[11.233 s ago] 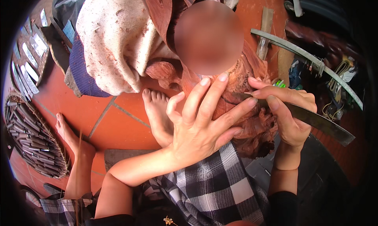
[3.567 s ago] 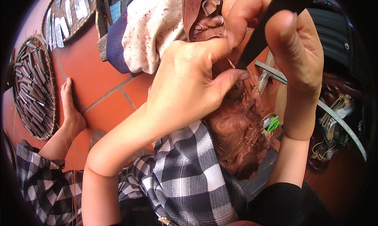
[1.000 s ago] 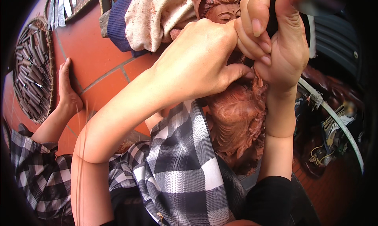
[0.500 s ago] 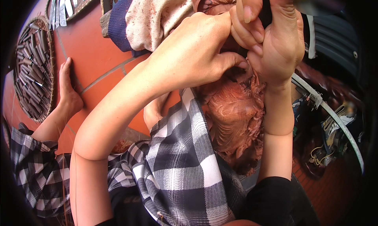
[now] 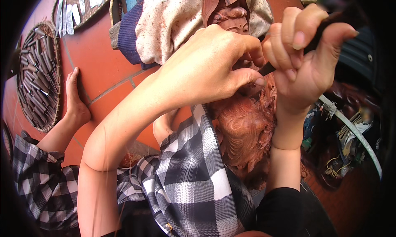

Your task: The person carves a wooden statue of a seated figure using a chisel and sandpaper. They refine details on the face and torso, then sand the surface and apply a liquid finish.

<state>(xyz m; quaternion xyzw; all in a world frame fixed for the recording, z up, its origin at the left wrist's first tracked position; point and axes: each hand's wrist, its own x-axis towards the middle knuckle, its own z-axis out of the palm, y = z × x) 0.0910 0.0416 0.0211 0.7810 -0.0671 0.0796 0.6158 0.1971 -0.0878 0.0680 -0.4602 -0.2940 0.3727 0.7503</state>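
Observation:
A reddish-brown wooden statue (image 5: 243, 129) lies lengthwise before me, with wavy carved lines on its near part. Its far end has a carved hooded head (image 5: 229, 16), partly covered by my left hand (image 5: 214, 63). That hand is closed, thumb and fingers pinched around the narrow end of a dark carving chisel (image 5: 267, 68) against the wood. My right hand (image 5: 305, 59) is closed around the chisel's dark handle, which slants up to the right. The cutting tip is hidden behind my left fingers.
Beige cloth (image 5: 165, 26) bunches under the statue's head. On the orange tiled floor (image 5: 93, 43), a round basket (image 5: 57, 100) holds many dark-handled tools, and a tray (image 5: 99, 10) of metal blades stands behind. My checkered trousers (image 5: 189, 167) lie beside the statue; a curved pale strip (image 5: 354, 131) is at right.
My right hand has moved right and slightly down, apart from the left, uncovering the chisel between them. More of the statue's head shows now, and the whole view has shifted slightly.

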